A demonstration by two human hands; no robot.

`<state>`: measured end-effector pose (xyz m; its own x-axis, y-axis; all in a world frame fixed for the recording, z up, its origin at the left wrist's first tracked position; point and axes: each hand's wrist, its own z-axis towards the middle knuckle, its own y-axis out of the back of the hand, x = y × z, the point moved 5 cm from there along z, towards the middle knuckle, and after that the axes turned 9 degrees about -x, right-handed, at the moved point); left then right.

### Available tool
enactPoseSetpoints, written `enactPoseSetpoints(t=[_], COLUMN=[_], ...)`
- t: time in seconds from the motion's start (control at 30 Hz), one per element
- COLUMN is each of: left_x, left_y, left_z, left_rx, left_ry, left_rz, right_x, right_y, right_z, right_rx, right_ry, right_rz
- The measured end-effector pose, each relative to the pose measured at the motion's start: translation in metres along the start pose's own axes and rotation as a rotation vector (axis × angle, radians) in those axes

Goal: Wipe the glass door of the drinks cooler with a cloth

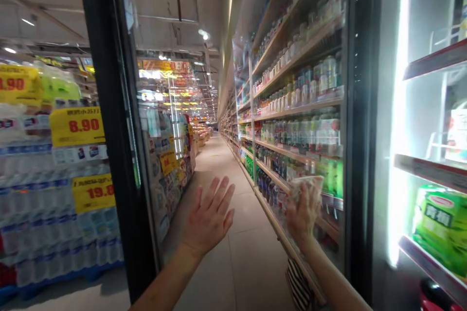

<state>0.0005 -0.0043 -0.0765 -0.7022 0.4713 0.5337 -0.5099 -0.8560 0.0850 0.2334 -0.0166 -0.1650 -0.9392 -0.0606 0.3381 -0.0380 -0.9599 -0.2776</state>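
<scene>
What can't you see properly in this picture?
In the head view:
Left hand: its palm faces away, hidden by the hand's back.
Cloth: partly covered by the right hand.
Striped thing: cut off by the bottom edge.
Green pack: cut off by the right edge.
Shelf drinks: labels too blurred and small to read.

pale cloth (316, 183) against upright, black-framed glass door (241, 121)
</scene>
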Motion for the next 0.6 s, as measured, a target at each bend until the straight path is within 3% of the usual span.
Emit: enactPoseSetpoints(t=[0.07, 0.13, 0.2, 0.33, 0.4, 0.53, 0.6], left_x=[0.0, 0.0, 0.0, -0.002, -0.002, -0.001, -0.001], left_y=[0.0, 0.0, 0.001, 0.002, 0.002, 0.003, 0.002], left_z=[0.0, 0.0, 0.0, 0.0, 0.0, 0.0, 0.0], left_rx=[0.008, 0.018, 0.022, 0.017, 0.002, -0.016, -0.008], left_ry=[0.008, 0.012, 0.014, 0.013, 0.013, 0.018, 0.019], left_rz=[0.001, 0.005, 0.005, 0.012, 0.013, 0.01, 0.015], right_x=[0.043, 0.068, 0.059, -0.001, -0.003, 0.04, 0.043], right_y=[-0.001, -0.002, -0.002, -0.003, -0.002, -0.006, -0.008], right_z=[-0.013, -0.02, -0.012, 0.013, 0.013, 0.0, 0.006], right_rx=[0.114, 0.184, 0.157, -0.017, -0.035, 0.143, 0.153], right_ry=[0.214, 0.367, 0.351, 0.003, -0.041, 0.317, 0.394], right_rz=[0.12, 0.206, 0.199, 0.021, -0.002, 0.14, 0.169])
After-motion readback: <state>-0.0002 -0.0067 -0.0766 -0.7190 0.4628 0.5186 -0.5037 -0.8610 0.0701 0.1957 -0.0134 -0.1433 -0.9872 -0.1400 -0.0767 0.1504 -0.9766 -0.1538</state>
